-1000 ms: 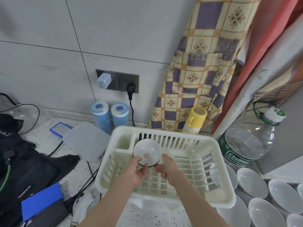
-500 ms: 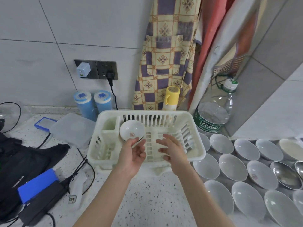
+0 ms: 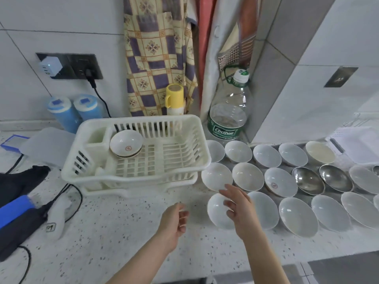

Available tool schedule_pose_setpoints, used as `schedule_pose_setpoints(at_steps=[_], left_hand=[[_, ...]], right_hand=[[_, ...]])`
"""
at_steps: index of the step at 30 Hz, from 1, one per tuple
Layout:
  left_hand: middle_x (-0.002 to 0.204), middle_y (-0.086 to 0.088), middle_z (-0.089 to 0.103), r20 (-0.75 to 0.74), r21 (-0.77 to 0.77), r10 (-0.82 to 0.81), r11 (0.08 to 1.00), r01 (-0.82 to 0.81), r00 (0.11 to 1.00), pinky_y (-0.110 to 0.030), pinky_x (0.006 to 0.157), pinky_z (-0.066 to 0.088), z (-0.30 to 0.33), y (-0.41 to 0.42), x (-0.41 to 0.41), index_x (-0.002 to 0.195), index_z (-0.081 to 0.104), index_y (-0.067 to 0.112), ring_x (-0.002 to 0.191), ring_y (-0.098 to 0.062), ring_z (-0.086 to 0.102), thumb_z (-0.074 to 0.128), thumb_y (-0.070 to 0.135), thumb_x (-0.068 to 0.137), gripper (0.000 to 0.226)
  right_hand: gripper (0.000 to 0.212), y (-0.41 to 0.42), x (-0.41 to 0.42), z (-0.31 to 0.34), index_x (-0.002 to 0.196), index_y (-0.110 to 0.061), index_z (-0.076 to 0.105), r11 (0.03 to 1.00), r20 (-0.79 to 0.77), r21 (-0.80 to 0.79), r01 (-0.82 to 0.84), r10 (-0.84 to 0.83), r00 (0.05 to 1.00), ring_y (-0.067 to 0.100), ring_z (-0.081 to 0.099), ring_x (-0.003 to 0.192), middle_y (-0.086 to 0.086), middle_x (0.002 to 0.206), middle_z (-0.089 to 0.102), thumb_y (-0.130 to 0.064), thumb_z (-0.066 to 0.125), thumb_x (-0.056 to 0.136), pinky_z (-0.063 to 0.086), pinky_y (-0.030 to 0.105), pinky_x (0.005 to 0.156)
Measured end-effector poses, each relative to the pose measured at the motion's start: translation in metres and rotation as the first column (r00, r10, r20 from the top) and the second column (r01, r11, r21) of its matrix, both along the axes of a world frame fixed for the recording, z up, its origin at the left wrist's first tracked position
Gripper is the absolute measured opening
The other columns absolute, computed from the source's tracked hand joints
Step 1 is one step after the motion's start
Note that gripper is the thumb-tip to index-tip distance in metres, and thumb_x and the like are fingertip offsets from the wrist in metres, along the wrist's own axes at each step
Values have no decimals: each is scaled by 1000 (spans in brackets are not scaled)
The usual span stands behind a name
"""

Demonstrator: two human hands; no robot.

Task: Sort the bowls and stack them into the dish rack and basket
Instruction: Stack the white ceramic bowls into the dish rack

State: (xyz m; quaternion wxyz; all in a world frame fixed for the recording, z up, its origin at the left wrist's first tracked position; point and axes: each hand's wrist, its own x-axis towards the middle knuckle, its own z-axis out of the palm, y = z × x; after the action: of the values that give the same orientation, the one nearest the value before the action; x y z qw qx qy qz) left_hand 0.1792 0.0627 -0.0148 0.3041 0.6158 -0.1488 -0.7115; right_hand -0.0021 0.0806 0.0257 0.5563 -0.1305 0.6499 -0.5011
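Both hands had withdrawn from the dish rack (image 3: 131, 160), leaving one white bowl (image 3: 126, 143) tilted inside. Right hand (image 3: 239, 210), fingers spread, hovered over the nearest bowl (image 3: 217, 214) on the table (image 3: 123, 232); left hand (image 3: 174, 220) hung relaxed, empty.

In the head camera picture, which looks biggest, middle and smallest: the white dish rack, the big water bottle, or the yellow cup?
1. Dish rack, clearly widest.
2. Water bottle, which stands farther back, so it may look smaller than it is.
3. Yellow cup, smallest, partly hidden behind the rack.

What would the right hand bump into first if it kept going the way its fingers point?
Probably the white bowl right under the right hand: its fingers reach up and left over the rim. Whether they already touch it is unclear; beyond it lies another bowl.
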Motion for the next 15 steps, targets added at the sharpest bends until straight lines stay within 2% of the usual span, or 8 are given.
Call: schedule_pose_setpoints(at_steps=[2,5,8,11,15], left_hand=[[83,-10,62,58,38,-62,998,60,996,-24,43,27,-14,16,-21,106,58,7,53,-13,40,52,19,95,17],[90,-10,65,128,60,-115,992,108,985,-21,37,23,-29,35,-53,107,57,14,52,-12,37,54,30,94,21],[95,-10,69,169,65,-137,990,127,976,-20,35,21,-40,46,-82,104,57,24,47,-11,38,55,37,93,17],[94,-11,73,148,37,-106,994,102,983,-18,37,22,-47,53,-103,107,55,27,45,-11,41,54,33,94,15],[97,-18,75,95,3,-16,1000,15,995,-19,36,27,-53,56,-116,114,52,25,45,-11,46,52,24,96,18]], right_hand=[[18,19,-31,-12,105,-17,69,998,10,61,20,-21,1000,14,52,67,0,92,77,-25,62,91,35,22,50],[19,43,-69,-31,102,-10,69,988,50,146,-42,34,998,12,50,56,6,89,78,-21,60,91,29,18,38],[28,63,-95,-49,99,-3,70,948,107,265,-177,153,982,10,51,48,12,89,77,-28,58,92,24,18,35],[40,75,-109,-60,103,0,67,900,150,352,-255,215,965,9,48,44,14,88,77,-37,57,93,21,16,34],[39,78,-119,-67,108,-2,58,912,132,380,-156,113,985,10,47,42,16,83,76,-38,58,93,22,16,32]])
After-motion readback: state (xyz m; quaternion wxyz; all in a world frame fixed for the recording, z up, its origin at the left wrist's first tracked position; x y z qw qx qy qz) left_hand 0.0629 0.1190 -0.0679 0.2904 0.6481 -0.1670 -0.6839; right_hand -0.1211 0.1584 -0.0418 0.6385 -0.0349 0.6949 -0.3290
